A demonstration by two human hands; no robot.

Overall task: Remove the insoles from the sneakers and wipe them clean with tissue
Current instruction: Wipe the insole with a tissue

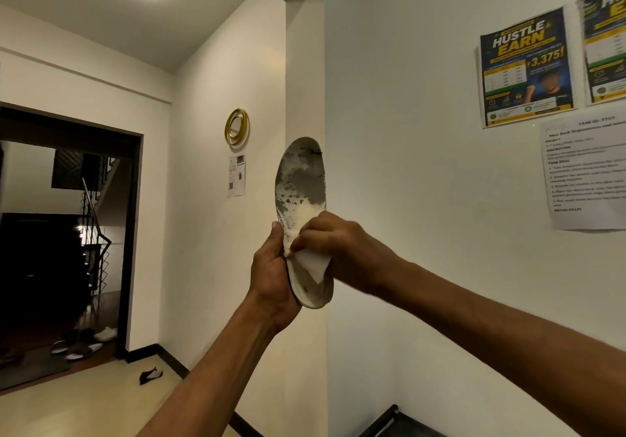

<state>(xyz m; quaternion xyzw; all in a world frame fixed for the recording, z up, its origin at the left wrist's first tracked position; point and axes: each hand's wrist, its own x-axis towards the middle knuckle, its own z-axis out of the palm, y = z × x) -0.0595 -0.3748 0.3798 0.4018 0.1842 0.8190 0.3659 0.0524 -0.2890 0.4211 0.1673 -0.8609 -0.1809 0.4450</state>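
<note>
One insole (299, 182) stands upright at the centre of the frame, heel end down, its face blotched grey and off-white. The left hand (271, 281) is curled round the lower, heel part, thumb along the left edge. The right hand (325, 237) has its fingers bunched on a folded white tissue (313, 264) and presses it against the insole's middle. The wiping step looks under way; whether the grey patches toward the toe are dirt or wear cannot be told. To do it well, the person would want a firm left grip so the thin insole does not bend away, the tissue pressed flat rather than wadded, and strokes from the middle up to the toe, turning to a fresh face as it soils. No sneaker shows near the hands; some footwear (105, 333) lies on the floor at the lower left, by the doorway (130, 233).
</note>
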